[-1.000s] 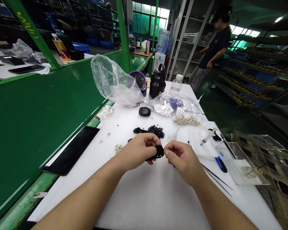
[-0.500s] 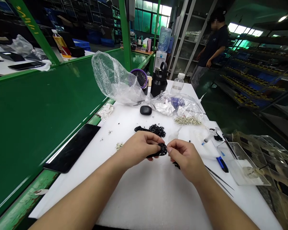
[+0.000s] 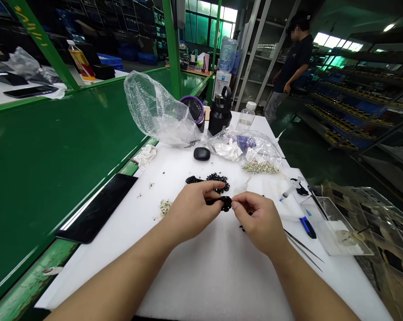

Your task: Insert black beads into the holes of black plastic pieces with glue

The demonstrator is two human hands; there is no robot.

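Observation:
Between the thumb and fingers of my left hand point(image 3: 193, 208) is a small black part point(image 3: 226, 203), its far end sticking out to the right. My right hand point(image 3: 257, 218) is closed in a pinch at that end, thumb and forefinger touching it; anything tiny between those fingertips is hidden. Just beyond my left fingers lies a heap of small black pieces point(image 3: 218, 182), beside another black part point(image 3: 193, 179). A small pile of pale pieces point(image 3: 165, 207) rests left of my left hand. Several black bits show partly behind my right hand.
Tweezers point(image 3: 305, 249), a blue-handled tool point(image 3: 307, 227), a syringe point(image 3: 289, 191) and a clear tray point(image 3: 335, 232) lie to the right. A black tablet-like slab point(image 3: 97, 207) is at left. Plastic bags point(image 3: 161, 111), a black bottle point(image 3: 220, 113) and a black case point(image 3: 201, 154) stand farther back. A person point(image 3: 291, 67) stands beyond.
My left hand has turned the black part a little and its forefinger is now lifted and straighter. My right fingertips stay at the part's end. The whole view has shifted slightly.

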